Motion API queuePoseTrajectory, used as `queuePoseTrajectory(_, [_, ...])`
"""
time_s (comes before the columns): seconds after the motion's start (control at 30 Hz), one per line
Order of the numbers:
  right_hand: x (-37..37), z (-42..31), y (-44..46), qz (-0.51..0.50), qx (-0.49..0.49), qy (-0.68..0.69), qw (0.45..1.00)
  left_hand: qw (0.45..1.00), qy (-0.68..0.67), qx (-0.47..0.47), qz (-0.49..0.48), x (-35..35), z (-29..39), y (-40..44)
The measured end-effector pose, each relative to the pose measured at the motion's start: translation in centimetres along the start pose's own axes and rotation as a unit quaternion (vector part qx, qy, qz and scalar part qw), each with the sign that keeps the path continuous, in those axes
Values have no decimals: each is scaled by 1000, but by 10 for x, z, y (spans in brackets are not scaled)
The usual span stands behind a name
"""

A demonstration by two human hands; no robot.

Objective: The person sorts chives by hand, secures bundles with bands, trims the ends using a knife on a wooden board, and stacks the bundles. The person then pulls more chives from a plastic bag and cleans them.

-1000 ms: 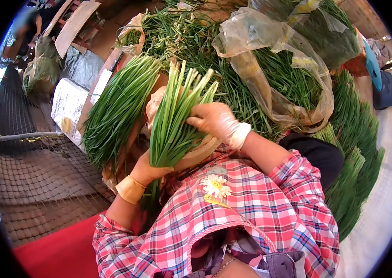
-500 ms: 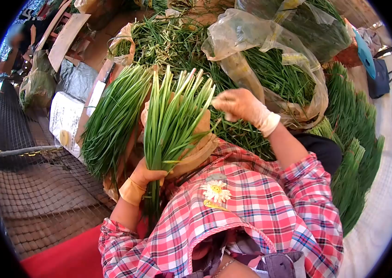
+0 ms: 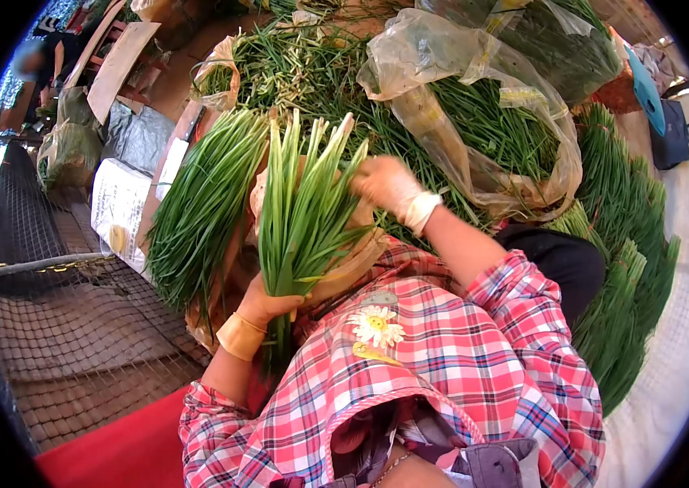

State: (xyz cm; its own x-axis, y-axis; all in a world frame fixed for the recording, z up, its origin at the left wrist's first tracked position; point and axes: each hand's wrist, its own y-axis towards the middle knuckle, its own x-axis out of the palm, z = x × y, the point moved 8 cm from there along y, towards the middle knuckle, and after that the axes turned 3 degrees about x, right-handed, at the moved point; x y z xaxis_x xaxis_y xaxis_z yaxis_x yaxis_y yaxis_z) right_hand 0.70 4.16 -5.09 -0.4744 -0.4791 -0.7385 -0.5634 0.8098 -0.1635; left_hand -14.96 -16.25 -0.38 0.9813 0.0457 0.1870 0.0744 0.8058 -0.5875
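Note:
My left hand [image 3: 270, 304], in a pale glove, is closed round the lower, leafy end of a bunch of garlic chives [image 3: 300, 220]. Their pale cut ends fan out upward, away from me. At the right edge of that bunch is my gloved right hand [image 3: 385, 185], its fingers smeared by motion and partly lost against the stalks. Whether it grips a stalk cannot be made out. Just left of the held bunch lies a larger pile of green chives [image 3: 206, 207], its pale ends also pointing away.
Loose chives and trimmings [image 3: 296, 77] spread beyond the hands. An open clear plastic bag [image 3: 418, 57] of chives stands at the upper right. Stacked bundles [image 3: 621, 211] line the right side. Netting [image 3: 84, 333] lies at the left; another person [image 3: 47, 61] is at the far upper left.
My right hand has moved left and slightly down, from just off the bunch to its right edge. My left hand and the held chives have shifted slightly right.

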Motion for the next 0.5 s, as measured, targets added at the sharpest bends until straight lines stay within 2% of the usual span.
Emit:
queuePoseTrajectory(0.03, [-19, 27, -2, 21, 78, 198, 977, 1000, -1, -2, 0, -2, -2, -1])
queuePoseTrajectory(0.07, [-43, 52, -9, 43, 151, 386, 909, 1000, -15, -4, -21, -3, -3, -1])
queuePoseTrajectory(0.1, [-76, 67, -21, 101, 237, 406, 877, 999, -30, -5, -40, -3, -3, -1])
queuePoseTrajectory(0.13, [-94, 95, -23, 148, 236, 362, 889, 999, -32, -4, -40, -7, -4, -2])
queuePoseTrajectory(0.2, [-120, 130, -45, 232, 298, 398, 836, 999, -30, -23, -39, -12, -10, -4])
queuePoseTrajectory(0.27, [-120, 194, -44, 129, 355, 201, 904, 999, -41, -21, -26, -12, -13, -5])
queuePoseTrajectory(0.3, [-86, 196, -46, 11, 388, 331, 860, 999, -48, -15, -14, -15, -12, -5])
queuePoseTrajectory(0.33, [-83, 149, -59, -159, 383, 121, 902, 999, -48, -16, -12, -15, -11, -4])
queuePoseTrajectory(0.4, [-66, 98, -50, -212, 239, 7, 948, 998, -60, -18, -28, -8, -7, -3])
queuePoseTrajectory(0.43, [-65, 62, -53, -190, 211, 143, 948, 998, -61, -18, -26, -6, -5, -2])
queuePoseTrajectory(0.47, [-65, 25, -57, -177, 181, 279, 926, 998, -53, -13, -31, -3, -1, 0])
queuePoseTrajectory(0.5, [-54, -10, -60, -208, 103, 326, 917, 998, -45, -8, -34, 0, 2, -1])
